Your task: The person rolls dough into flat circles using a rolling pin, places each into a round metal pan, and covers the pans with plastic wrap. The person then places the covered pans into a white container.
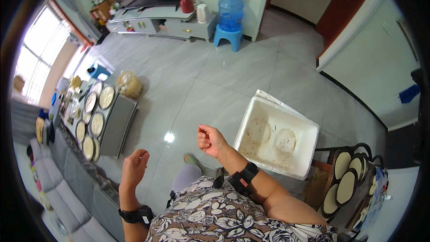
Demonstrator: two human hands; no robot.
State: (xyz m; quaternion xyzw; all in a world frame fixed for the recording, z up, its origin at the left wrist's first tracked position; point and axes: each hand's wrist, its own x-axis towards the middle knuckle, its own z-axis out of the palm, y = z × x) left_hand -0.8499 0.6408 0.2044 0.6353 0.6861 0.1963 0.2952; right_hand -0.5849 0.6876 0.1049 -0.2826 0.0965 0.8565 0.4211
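Observation:
My left hand (134, 167) is raised above the floor with its fingers curled in, and no object shows in it. My right hand (211, 141) is loosely balled, also with nothing visible in it. Both wrists or forearms carry black straps. A white foam box (242, 122) stands on the floor nearest to my right hand. Its inside bears two round stains and brown specks. To the left of my left hand is a low grey table (116, 127) with several round pans (97, 124) of pale dough or batter on its top.
More round pans (346, 187) rest on a table at the right. A foam lid (268, 97) lies behind the box. A yellowish bucket (129, 84) stands beside the low table. A grey sofa (63, 188) runs along the left. A water bottle (230, 13) sits on a blue stool (228, 37).

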